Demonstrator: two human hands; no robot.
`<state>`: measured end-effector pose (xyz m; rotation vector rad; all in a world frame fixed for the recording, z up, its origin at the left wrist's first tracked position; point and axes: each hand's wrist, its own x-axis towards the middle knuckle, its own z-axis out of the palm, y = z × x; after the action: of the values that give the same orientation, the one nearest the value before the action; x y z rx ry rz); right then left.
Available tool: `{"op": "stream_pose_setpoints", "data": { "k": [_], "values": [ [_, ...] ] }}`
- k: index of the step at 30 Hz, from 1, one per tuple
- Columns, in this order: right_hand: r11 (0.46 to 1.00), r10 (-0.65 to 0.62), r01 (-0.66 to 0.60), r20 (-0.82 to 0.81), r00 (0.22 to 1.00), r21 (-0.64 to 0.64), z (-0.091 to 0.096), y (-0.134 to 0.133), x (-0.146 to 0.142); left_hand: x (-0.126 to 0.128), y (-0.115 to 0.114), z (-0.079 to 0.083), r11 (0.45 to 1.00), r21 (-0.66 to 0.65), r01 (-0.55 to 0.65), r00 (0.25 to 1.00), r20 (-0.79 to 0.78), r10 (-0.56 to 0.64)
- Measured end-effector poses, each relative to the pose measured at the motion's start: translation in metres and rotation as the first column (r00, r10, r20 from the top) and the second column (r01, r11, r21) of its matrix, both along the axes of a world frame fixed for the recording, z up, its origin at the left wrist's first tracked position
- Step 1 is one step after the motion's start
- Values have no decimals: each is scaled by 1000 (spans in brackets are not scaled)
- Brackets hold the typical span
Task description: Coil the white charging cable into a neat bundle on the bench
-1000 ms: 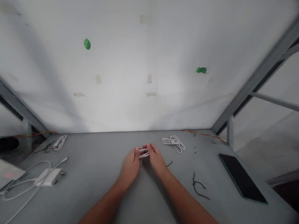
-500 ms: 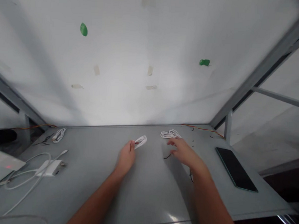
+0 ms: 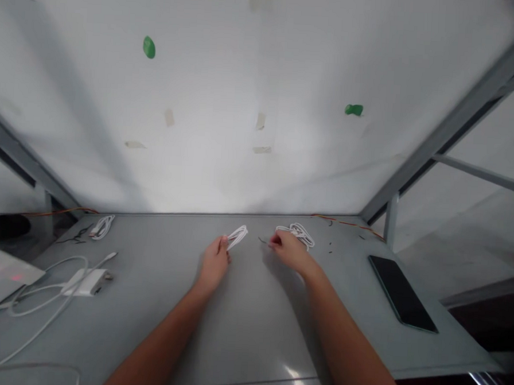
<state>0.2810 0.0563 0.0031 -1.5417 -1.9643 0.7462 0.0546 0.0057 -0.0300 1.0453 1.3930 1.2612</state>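
My left hand [image 3: 215,263] is closed round a coiled white cable [image 3: 238,236], whose loops stick out past the fingertips to the upper right. In a pinch, my right hand [image 3: 289,249] holds a short black twist tie [image 3: 263,240] that points left toward the coil. Behind the right hand, a second bundle of white cable [image 3: 302,234] lies on the grey table [image 3: 232,335], partly hidden by the fingers. A gap separates the tie from the held coil.
A dark phone or tablet [image 3: 402,294] lies at the right. On the left are a white power adapter [image 3: 84,282] with its cable, a white box [image 3: 2,277], a coiled cable [image 3: 103,226] and black ties [image 3: 76,236]. A white wall [image 3: 215,173] closes off the back.
My right hand has picked up the black twist tie from the table and moved left toward the coil. The left hand has shifted slightly left, still holding the cable.
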Motion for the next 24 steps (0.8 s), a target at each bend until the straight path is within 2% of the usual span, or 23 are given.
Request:
{"op": "stream_pose_setpoints", "data": {
  "k": [1, 3, 6, 12, 15, 19, 24],
  "values": [
    [996, -90, 93, -130, 987, 17, -4, 1, -16, 2, -1, 2, 1000, 21, 3, 999, 38, -3],
    [973, -218, 232, -352, 910, -2, -14, -2, -46, 6, -3, 5, 997, 69, 40, 993, 111, -48],
    [951, -290, 302, -524, 801, -66, -28, -12, -79, 10, -5, 6, 988, 111, 103, 980, 158, -120],
    [965, -242, 257, -550, 800, -52, -39, -28, -92, 12, -8, 5, 995, 89, -53, 993, 108, 43],
    [976, -197, 218, -531, 824, -23, -38, -31, -92, 14, -9, 3, 991, 124, -54, 989, 143, 36],
    [980, -164, 197, -513, 842, 10, -37, -34, -94, 16, -8, 2, 995, 91, -44, 979, 203, 25],
    [982, -132, 183, -510, 850, 51, -39, -37, -93, 9, -5, 2, 998, 66, -3, 993, 122, -5]
  ]
}}
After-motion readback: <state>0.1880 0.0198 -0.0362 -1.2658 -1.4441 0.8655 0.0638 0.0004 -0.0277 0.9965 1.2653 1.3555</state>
